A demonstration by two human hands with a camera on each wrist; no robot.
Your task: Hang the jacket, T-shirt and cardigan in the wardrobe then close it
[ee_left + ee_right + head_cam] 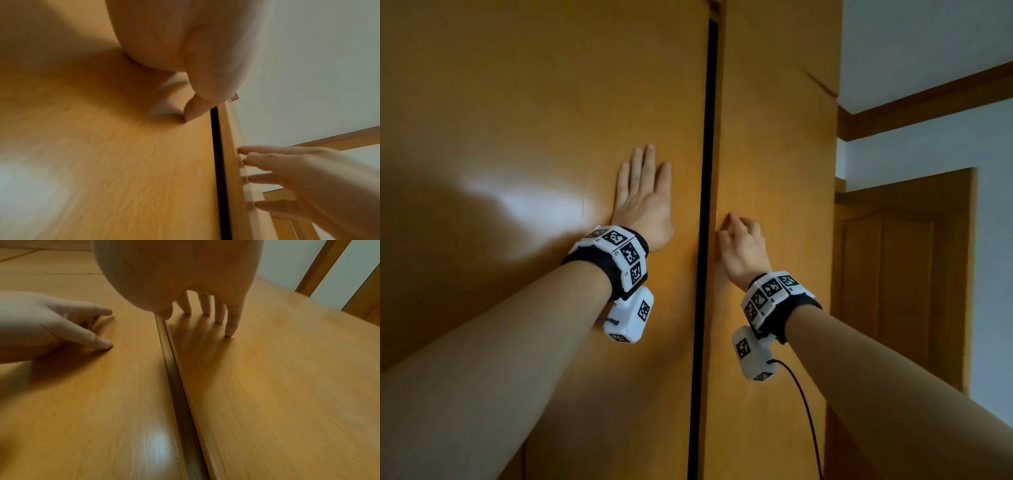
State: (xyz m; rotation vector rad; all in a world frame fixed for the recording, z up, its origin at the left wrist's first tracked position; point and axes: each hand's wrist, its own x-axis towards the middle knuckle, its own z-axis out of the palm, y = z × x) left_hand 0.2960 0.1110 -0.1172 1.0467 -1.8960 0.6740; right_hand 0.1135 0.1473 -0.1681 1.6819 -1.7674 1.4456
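Nearest, two bare forearms wear white marker-tagged wristbands (616,253). The left hand (643,195) lies flat, fingers straight, on the left orange-brown wooden wardrobe door (534,137). The right hand (743,250) touches the right wooden door (774,137) with extended fingertips (228,332), a contact only the right-wrist view resolves. A narrow dark gap (707,171) separates the doors. Only the head view shows the panelled room door (900,274) beyond. No garment is visible.
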